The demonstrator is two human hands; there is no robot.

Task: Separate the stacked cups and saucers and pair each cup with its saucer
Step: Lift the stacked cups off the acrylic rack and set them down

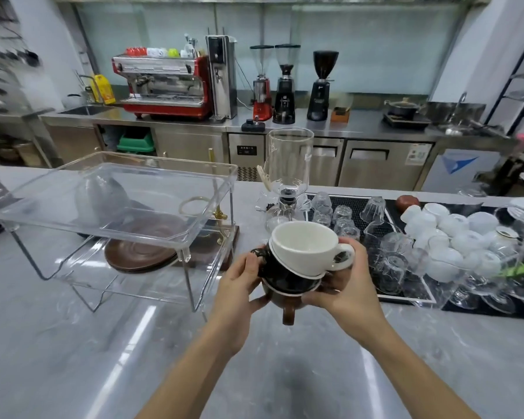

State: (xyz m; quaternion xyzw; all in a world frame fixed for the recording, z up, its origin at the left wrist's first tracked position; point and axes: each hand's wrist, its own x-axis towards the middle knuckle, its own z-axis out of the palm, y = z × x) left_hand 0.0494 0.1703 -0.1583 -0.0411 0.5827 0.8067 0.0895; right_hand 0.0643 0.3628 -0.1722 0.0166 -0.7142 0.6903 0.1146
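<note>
Frame centre: left hand [238, 281] fingers curling around black cup [280, 275]; right hand [344, 285] fingers gripping stack under white cup [307, 247], above table [73, 358].

No text can be read. The sticker [418, 153] on the far right fridge door, the small panel [246, 150] on the under-counter unit and the yellow bag [103, 88] at far left carry print too blurred to make out.
</note>
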